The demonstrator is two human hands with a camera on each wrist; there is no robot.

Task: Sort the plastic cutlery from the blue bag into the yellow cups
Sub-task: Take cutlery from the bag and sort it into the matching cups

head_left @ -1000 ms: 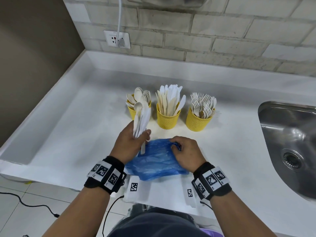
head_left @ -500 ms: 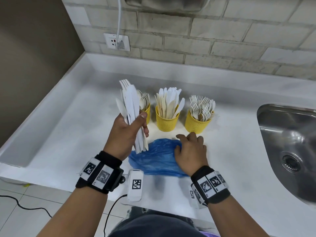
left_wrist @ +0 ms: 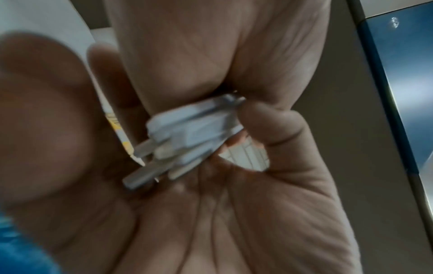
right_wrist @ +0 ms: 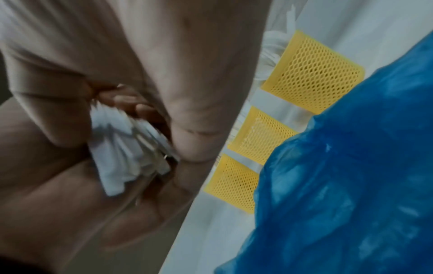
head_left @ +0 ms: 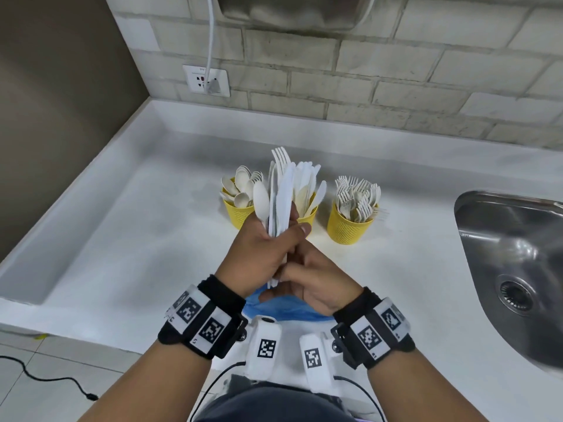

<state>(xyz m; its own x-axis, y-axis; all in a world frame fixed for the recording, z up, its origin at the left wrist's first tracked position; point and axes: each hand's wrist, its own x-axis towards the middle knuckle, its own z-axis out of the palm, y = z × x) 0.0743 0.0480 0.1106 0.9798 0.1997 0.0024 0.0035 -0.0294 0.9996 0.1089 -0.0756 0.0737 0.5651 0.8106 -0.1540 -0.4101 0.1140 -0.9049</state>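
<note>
Left hand (head_left: 259,257) grips cutlery bundle (head_left: 278,196); right hand (head_left: 316,284) pinches its handles above counter edge.

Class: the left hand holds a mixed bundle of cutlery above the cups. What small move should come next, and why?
Probably the right hand, already at the handle ends, pinches out one piece: the left hand's bundle mixes a spoon, forks and knives, while each yellow cup holds one kind.

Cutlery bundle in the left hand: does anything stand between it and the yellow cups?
Nothing visible does. The left hand holds the bundle upright just in front of the three cups, with only bare counter between. The bag lies nearer the person.
</note>
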